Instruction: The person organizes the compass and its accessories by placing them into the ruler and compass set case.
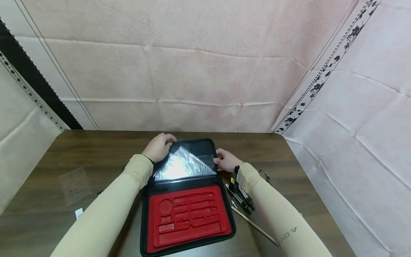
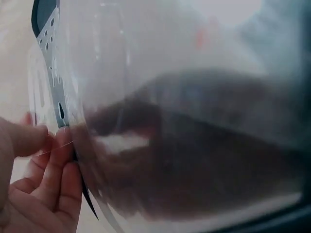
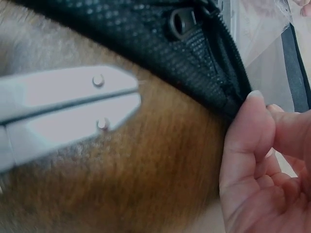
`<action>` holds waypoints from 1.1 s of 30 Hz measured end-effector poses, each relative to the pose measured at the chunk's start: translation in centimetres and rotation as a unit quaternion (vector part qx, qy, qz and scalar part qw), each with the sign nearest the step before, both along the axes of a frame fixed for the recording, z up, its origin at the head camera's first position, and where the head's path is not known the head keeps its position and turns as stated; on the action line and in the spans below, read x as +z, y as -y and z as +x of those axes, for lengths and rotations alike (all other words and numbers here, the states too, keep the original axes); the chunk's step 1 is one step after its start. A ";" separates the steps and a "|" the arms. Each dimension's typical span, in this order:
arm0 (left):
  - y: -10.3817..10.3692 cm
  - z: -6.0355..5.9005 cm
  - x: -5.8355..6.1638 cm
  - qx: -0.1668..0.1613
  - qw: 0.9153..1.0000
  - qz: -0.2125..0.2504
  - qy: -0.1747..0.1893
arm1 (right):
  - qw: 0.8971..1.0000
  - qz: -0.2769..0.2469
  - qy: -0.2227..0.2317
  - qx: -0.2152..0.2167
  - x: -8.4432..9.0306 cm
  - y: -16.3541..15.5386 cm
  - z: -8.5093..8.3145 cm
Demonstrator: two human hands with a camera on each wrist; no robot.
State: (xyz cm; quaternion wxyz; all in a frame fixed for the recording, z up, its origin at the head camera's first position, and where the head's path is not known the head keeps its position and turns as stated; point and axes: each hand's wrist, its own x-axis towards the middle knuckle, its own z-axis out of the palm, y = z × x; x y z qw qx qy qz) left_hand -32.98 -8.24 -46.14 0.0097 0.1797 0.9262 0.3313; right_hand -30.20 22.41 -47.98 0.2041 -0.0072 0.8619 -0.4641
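An unzipped black zip case (image 1: 143, 214) lies open on the table, a red moulded tray (image 1: 189, 217) in its near half. Across the raised lid is a clear plastic pocket (image 1: 179, 166) with a shiny triangular piece in it. At the lid's upper left, my left hand (image 1: 159, 148) pinches a thin clear plastic sheet (image 2: 36, 99) between thumb and fingers, beside a grey strip with cut-out holes (image 2: 52, 63). My right hand (image 1: 227, 160) pinches the lid's zippered right edge (image 3: 233, 97) between thumb and forefinger; a zip pull (image 3: 182, 23) shows close by.
Right of the case lie metal compasses (image 1: 239, 198) and a thin wooden stick (image 1: 255, 225), beneath and beside my right forearm. A clear template sheet (image 1: 75, 185) and a small white piece (image 1: 79, 213) lie at the left. A patterned cloth (image 1: 205, 78) hangs behind the table.
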 end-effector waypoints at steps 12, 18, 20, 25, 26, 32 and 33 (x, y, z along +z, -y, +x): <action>-0.4 0.8 0.1 0.011 0.994 -0.093 -0.058 | 1.000 0.004 -0.005 -0.004 0.2 0.1 0.2; -0.8 1.3 0.4 -0.014 0.992 -0.112 -0.050 | 1.000 0.003 -0.009 -0.004 0.2 0.0 0.3; -0.8 1.5 0.4 -0.017 0.990 -0.128 -0.053 | 1.000 0.000 -0.008 -0.004 0.1 0.0 0.2; -0.8 1.9 0.6 -0.028 0.984 -0.169 -0.055 | 1.000 0.001 -0.008 -0.007 0.0 0.0 0.2; -0.8 1.9 0.7 -0.027 0.983 -0.175 -0.056 | 1.000 0.001 -0.009 -0.007 0.0 0.0 0.3; -0.3 1.9 0.7 -0.001 0.980 -0.194 -0.054 | 1.000 0.004 -0.012 -0.009 0.1 0.1 0.3; -0.1 1.8 0.5 0.004 0.980 -0.191 -0.053 | 1.000 0.004 -0.012 -0.009 0.1 0.1 0.3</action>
